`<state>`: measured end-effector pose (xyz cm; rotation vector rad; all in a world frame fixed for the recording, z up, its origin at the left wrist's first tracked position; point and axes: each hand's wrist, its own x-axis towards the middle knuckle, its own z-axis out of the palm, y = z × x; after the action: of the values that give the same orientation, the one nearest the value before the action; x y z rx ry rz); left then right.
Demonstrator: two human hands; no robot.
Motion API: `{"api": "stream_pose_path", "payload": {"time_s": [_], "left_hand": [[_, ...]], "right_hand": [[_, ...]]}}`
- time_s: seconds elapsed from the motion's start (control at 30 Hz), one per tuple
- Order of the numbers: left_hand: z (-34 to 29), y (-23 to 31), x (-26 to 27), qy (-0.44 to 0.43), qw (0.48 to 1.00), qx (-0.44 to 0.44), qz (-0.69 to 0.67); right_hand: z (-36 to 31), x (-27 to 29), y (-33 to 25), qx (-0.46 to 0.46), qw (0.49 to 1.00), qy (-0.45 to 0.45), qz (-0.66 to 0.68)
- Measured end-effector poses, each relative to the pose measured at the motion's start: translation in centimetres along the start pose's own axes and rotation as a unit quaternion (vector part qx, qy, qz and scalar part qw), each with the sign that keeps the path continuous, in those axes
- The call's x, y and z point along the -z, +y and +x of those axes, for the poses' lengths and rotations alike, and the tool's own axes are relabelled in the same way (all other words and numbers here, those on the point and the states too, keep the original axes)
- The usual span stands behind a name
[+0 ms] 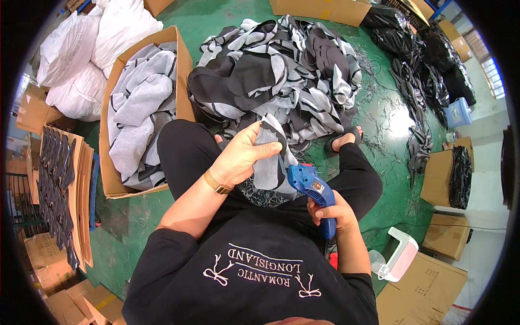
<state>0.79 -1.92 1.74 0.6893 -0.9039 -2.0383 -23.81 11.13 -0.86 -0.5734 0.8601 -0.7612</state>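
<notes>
Between the thumb and fingers of my left hand (244, 154) is the top of a grey fabric piece (268, 170) with black edging; the rest hangs down between my knees. My right hand (334, 210) is wrapped round the handle of a blue corded power tool (311, 184). The tool's head is up against the right edge of the fabric piece, and its working tip is hidden there. Just beyond my hands lies a large heap of similar grey and black fabric pieces (260, 76).
At my left stands an open cardboard box (184, 81) filled with grey fabric pieces. White sacks (76, 49) lie behind it. Thin dark offcuts (379, 108) litter the green floor (135, 222). Black plastic bags (390, 32) line the far right; a white and pink appliance (401, 254) sits at near right.
</notes>
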Motion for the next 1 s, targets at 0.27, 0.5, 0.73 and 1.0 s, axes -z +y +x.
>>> {"api": "stream_pose_path", "payload": {"time_s": [0.27,0.5,0.73,1.0], "left_hand": [[-0.7,0.8,-0.9,-0.015,1.000,0.011,0.012],[-0.5,0.1,-0.6,-0.020,1.000,0.012,0.008],[0.1,-0.7,0.9,0.036,0.998,0.004,-0.047],[0.3,-1.4,0.7,0.068,0.997,-0.046,-0.008]], "right_hand": [[0.6,-0.2,0.4,0.000,0.999,-0.016,0.052],[1.6,-1.3,-1.5,0.068,0.992,0.057,0.088],[0.6,-1.0,-2.6,0.157,0.967,0.180,-0.086],[-0.9,-2.4,-1.6,0.102,0.959,0.186,-0.189]]}}
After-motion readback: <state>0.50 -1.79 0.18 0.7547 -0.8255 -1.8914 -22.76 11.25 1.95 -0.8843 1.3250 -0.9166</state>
